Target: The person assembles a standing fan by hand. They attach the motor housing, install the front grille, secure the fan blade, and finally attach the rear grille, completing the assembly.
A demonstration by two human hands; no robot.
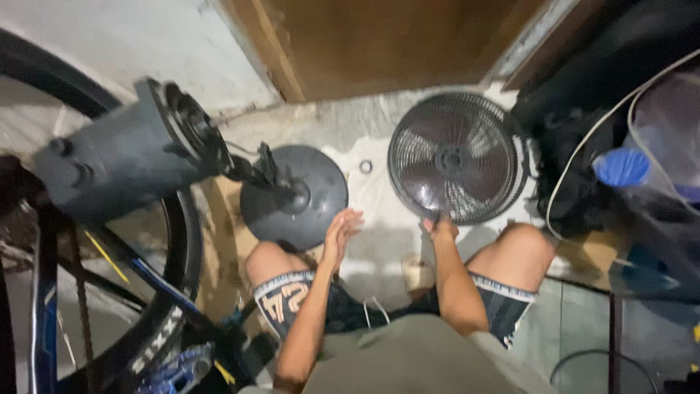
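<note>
Right hand [440, 228] grip touches the fan grille's [458, 156] near rim.

A dark wire fan grille [458, 157] with a dull sheen lies on the rough, pale concrete floor [379, 241] I look down on. Beside it, the round stand base [294, 197] and motor housing [120, 164] look like matt grey plastic; behind them, a smooth brown wooden door [386, 40].

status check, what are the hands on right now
Right hand grips the fan grille at its lower edge. Left hand open beside the round fan base. Small ring lies between them.
</note>
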